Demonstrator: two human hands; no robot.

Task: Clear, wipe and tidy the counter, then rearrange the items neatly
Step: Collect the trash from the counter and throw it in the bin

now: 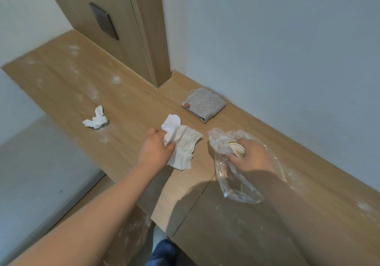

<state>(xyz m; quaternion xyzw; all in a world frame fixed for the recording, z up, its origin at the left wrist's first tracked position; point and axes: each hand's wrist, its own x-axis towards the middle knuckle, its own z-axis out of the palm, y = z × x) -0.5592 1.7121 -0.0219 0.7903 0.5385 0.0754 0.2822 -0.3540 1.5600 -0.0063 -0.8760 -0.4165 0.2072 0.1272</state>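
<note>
Clearly you're mid-clearing; the dusty desk (127, 101) awaits wiping. Your right hand (253, 156) grips the clear plastic bag (221, 140), and your left hand (156, 148) pinches a white tissue (185, 146) just beside it. Next, bag it, then fetch the crumpled scrap (96, 120) beyond your left hand.

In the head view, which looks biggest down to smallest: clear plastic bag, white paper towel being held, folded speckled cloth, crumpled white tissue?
1. Clear plastic bag.
2. White paper towel and folded speckled cloth look about alike; the cloth lies farther away.
3. Crumpled white tissue.
</note>
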